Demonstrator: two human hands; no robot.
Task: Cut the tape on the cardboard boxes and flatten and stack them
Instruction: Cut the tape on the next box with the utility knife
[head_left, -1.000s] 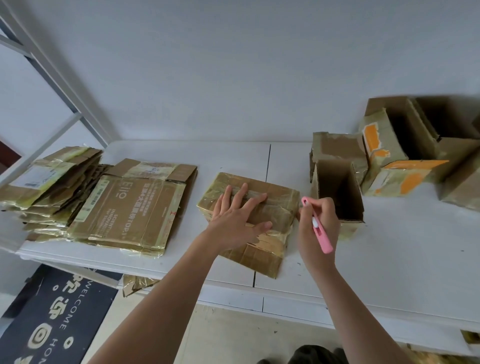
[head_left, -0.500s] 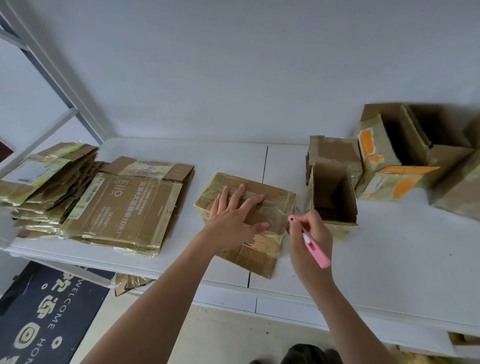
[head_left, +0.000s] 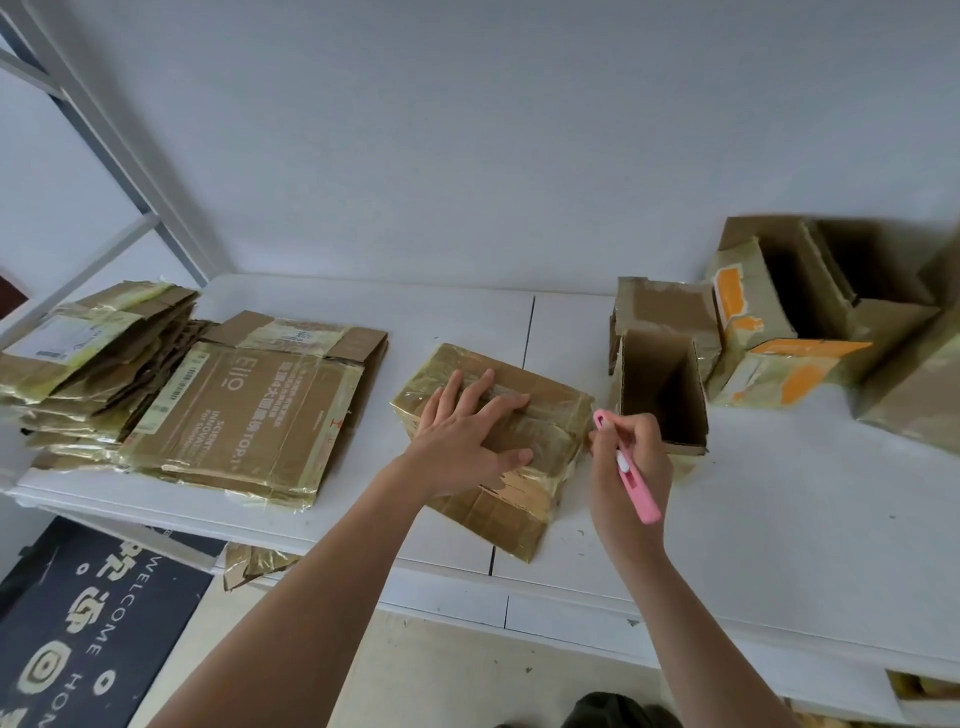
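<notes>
Soft, even daylight fills the scene; the white worktop (head_left: 779, 519) shows faint shadows. Tape on the flattened boxes (head_left: 244, 415) glints. Wide-angle bending curves the edges, and the far right corner smears.

The flattened carton (head_left: 244, 415) lying just left of the taped box (head_left: 540, 415) is showing "EIIO" in pale letters near its far end, with "TOP.1" and the partly readable words "SCIENTI…" and "INNOVAT…" running along its face; the rest of its print is staying too small to read. Below and further left of the taped box, the dark floor mat (head_left: 88, 634) is displaying "WELCOME" and the start of another word, "HO…".
</notes>
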